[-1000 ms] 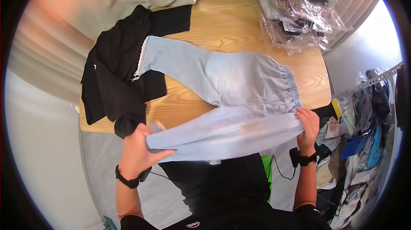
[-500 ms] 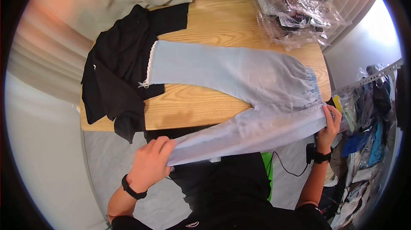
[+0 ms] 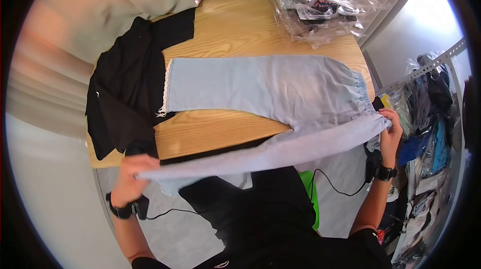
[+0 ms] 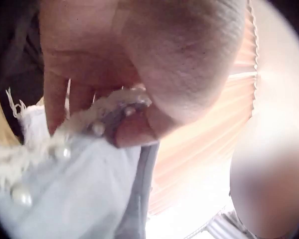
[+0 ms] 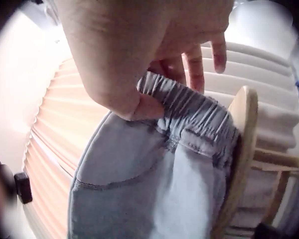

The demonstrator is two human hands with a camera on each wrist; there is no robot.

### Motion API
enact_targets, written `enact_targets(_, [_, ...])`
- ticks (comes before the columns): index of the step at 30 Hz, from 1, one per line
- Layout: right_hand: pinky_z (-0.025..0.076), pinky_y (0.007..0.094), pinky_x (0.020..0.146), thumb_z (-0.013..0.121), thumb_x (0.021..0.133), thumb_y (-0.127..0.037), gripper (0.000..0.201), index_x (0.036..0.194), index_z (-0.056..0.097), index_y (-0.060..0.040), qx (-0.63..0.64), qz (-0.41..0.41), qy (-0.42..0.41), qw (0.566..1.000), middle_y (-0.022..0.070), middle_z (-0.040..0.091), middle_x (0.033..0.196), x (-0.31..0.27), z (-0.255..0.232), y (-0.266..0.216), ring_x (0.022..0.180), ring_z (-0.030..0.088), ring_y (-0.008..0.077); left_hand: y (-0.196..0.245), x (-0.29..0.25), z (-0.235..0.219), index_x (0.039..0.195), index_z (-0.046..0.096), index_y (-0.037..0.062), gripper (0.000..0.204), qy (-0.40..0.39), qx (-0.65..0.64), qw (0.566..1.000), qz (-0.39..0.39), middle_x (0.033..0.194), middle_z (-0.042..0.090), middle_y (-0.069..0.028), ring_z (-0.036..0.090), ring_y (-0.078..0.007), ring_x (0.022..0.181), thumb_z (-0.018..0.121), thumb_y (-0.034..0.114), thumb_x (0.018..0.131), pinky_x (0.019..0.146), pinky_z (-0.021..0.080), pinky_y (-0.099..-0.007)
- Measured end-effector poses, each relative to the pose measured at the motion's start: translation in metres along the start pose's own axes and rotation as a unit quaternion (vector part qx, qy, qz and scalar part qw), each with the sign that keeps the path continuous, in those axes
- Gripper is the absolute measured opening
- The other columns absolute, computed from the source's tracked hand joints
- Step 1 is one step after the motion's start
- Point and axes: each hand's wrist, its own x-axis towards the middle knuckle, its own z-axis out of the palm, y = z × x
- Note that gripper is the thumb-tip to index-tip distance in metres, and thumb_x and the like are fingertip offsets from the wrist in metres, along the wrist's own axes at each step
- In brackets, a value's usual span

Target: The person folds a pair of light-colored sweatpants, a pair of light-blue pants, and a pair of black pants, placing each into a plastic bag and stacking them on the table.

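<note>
At a wooden desk (image 3: 240, 23), jeans (image 3: 260, 86) lie across its front edge, left hand (image 3: 131, 176) pinching one hem, right hand (image 3: 390, 131) clamping the waistband; even tension would keep the leg flat.

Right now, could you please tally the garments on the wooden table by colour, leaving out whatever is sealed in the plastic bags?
Light blue: 1, the pale denim trousers, gripped at the hem by the left hand and at the waistband by the right hand.
Black: 1, the black garment at the table's left end.
Total: 2.
</note>
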Motion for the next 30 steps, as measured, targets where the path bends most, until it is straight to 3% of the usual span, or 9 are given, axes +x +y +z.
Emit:
enact_targets(2, [0.039,0.0294,0.090,0.054,0.078,-0.001,0.017,0.094,0.059,0.0018,0.162,0.052,-0.026,0.985,0.0068,0.060,0.092,0.012,0.004,0.011,0.097,0.055,0.0195,-0.012,0.014,-0.017,0.083,0.063,-0.0002,0.018,0.043,-0.049,0.993,-0.095,0.082,0.063,-0.0060,0.061,-0.0140,0.079,0.052,0.002,0.069,0.076,0.048,-0.0287])
enact_targets(3, [0.042,0.0261,0.079,0.055,0.082,-0.005,0.014,0.094,0.059,0.0022,0.224,0.112,-0.015,0.968,0.0034,0.060,0.086,0.018,0.008,0.011,0.087,0.056,0.0134,-0.026,0.026,-0.017,0.091,0.062,-0.0004,0.020,0.110,-0.172,0.976,-0.077,0.088,0.062,-0.0046,0.059,-0.0115,0.084,0.052,0.003,0.074,0.078,0.046,-0.0274])
enact_targets(4, [0.042,0.0261,0.079,0.055,0.082,-0.005,0.014,0.094,0.059,0.0022,0.223,0.110,-0.013,0.968,0.0034,0.060,0.086,0.026,0.012,0.016,0.087,0.056,0.0134,-0.039,0.040,-0.016,0.098,0.061,-0.0006,0.022,0.173,-0.292,0.939,-0.058,0.095,0.062,-0.0031,0.057,-0.0091,0.089,0.052,0.004,0.079,0.079,0.045,-0.0260])
enact_targets(8, [0.042,0.0241,0.063,0.056,0.085,-0.008,0.014,0.094,0.058,0.0025,0.192,0.105,-0.039,0.975,0.0029,0.061,0.081,0.066,0.040,0.021,0.072,0.054,0.0089,-0.038,0.118,-0.009,0.107,0.058,-0.0016,0.023,0.282,-0.289,0.909,-0.104,0.098,0.061,-0.0032,0.055,-0.0087,0.091,0.052,0.016,0.093,0.077,0.043,-0.0235])
enact_targets(13, [0.043,0.0277,0.056,0.062,0.084,-0.020,0.026,0.098,0.059,0.0019,0.039,0.103,-0.057,0.992,0.0078,0.060,0.066,0.086,0.074,0.032,0.060,0.054,0.0121,-0.131,0.170,-0.005,0.104,0.059,-0.0022,0.030,0.260,-0.137,0.939,-0.180,0.089,0.063,-0.0032,0.055,-0.0082,0.079,0.062,0.023,0.089,0.071,0.044,-0.0226])
enact_targets(20, [0.041,0.0231,0.058,0.062,0.086,-0.017,0.025,0.104,0.057,0.0008,0.101,0.125,-0.111,0.981,0.0033,0.060,0.071,0.080,0.076,0.028,0.065,0.051,0.0067,-0.108,0.172,0.002,0.112,0.054,-0.0027,0.037,0.207,-0.069,0.937,-0.275,0.096,0.064,-0.0106,0.060,-0.0141,0.086,0.066,0.016,0.084,0.076,0.047,-0.0252])
enact_targets(25, [0.037,0.0204,0.057,0.059,0.089,-0.010,0.025,0.111,0.052,-0.0004,0.213,0.079,-0.032,0.973,-0.0010,0.055,0.074,0.081,0.075,0.021,0.066,0.046,0.0045,-0.107,0.161,-0.005,0.123,0.042,-0.0014,0.039,0.175,-0.156,0.967,-0.096,0.103,0.063,-0.0131,0.059,-0.0141,0.088,0.058,0.009,0.088,0.077,0.047,-0.0265])
enact_targets(28, [0.038,0.0197,0.059,0.059,0.089,-0.010,0.026,0.111,0.051,-0.0004,0.180,0.064,-0.014,0.981,-0.0018,0.052,0.071,0.081,0.075,0.026,0.066,0.046,0.0045,-0.105,0.164,-0.008,0.123,0.042,-0.0012,0.036,0.184,-0.149,0.966,-0.103,0.104,0.063,-0.0131,0.059,-0.0138,0.088,0.055,0.008,0.090,0.077,0.047,-0.0268])
enact_targets(30, [0.038,0.0208,0.058,0.060,0.086,-0.011,0.026,0.109,0.051,-0.0006,0.046,-0.004,0.000,0.999,-0.0015,0.050,0.068,0.076,0.081,0.032,0.063,0.045,0.0054,-0.119,0.169,-0.007,0.122,0.044,-0.0021,0.040,0.185,-0.118,0.969,-0.114,0.103,0.063,-0.0137,0.059,-0.0148,0.088,0.059,0.013,0.088,0.077,0.047,-0.0273])
